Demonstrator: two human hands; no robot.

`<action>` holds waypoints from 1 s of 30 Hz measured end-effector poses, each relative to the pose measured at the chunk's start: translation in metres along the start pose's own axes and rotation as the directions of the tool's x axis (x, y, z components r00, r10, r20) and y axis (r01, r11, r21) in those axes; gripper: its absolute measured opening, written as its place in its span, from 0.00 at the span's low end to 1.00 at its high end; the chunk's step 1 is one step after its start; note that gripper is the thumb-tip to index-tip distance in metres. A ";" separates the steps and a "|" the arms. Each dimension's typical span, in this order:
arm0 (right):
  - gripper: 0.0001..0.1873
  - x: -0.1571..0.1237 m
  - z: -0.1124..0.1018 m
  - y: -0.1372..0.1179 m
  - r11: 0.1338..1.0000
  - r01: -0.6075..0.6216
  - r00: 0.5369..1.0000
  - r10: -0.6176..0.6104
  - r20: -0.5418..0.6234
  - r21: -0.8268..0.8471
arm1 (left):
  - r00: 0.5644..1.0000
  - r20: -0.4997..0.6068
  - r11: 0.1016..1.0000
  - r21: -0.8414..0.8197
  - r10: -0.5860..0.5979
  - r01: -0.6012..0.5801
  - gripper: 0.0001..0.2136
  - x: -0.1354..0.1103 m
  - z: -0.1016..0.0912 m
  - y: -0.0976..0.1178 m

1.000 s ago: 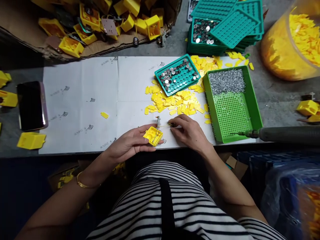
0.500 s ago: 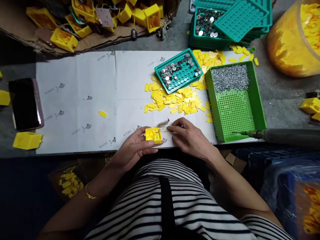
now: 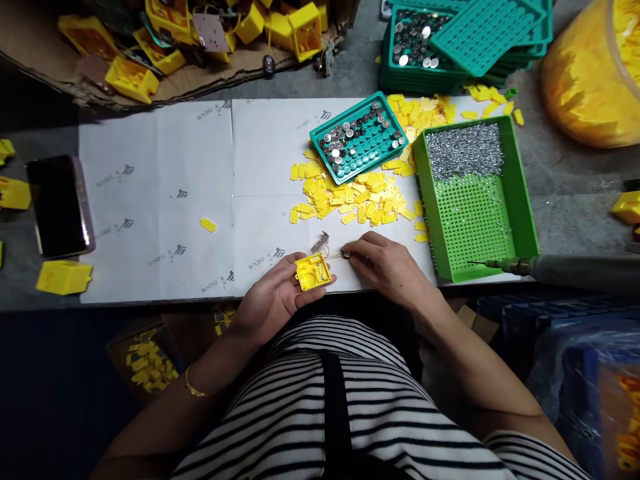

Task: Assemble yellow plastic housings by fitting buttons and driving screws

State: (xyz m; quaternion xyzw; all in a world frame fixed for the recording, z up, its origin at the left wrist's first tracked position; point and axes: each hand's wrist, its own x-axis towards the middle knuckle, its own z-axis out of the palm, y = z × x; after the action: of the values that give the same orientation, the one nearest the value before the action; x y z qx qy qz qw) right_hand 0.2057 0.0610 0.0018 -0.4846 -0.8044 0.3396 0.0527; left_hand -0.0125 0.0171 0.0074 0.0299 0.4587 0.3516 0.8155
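My left hand (image 3: 274,293) holds a small open yellow plastic housing (image 3: 313,273) near the front edge of the table, its hollow inside facing up. Thin wires run from the housing to a small flat board (image 3: 320,241) just beyond it, and others lead right towards my right hand (image 3: 390,267). Between the thumb and fingertips of that hand is a small round dark part (image 3: 345,254), mostly covered by the fingers. Loose yellow plastic pieces (image 3: 350,197) lie in a pile beyond both hands.
A teal tray (image 3: 367,160) of round metal parts sits on the pile. Right of it stands a green basket (image 3: 523,200) with many screws, an electric screwdriver (image 3: 575,272) reaching over its corner. At left lie a phone (image 3: 59,207) and a yellow housing (image 3: 64,277); behind, a cardboard box (image 3: 200,90).
My left hand has opened its grip somewhat and turned the housing so more of its inside shows. The round dark part now shows at my right fingertips. The view has shifted slightly.
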 end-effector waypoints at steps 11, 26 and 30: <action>0.12 0.011 -0.013 -0.003 0.994 -0.001 0.997 0.009 0.072 -0.110 | 0.997 -0.027 0.992 0.104 0.077 -0.074 0.16 -0.001 0.000 -0.010; 0.07 0.001 -0.006 -0.027 0.870 -0.085 0.994 0.110 -0.024 0.486 | 0.968 -0.022 0.963 0.111 0.249 -0.245 0.16 0.008 0.013 -0.021; 0.07 0.003 -0.007 -0.036 0.957 -0.068 0.997 0.077 -0.021 0.280 | 0.956 -0.009 0.947 0.138 0.294 -0.290 0.17 0.008 0.018 -0.022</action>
State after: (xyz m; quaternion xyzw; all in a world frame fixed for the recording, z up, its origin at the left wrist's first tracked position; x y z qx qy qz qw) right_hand 0.1803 0.0567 0.0279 -0.5068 -0.7292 0.4437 0.1208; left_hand 0.0156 0.0100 0.0038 0.1477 0.4839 0.4368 0.7437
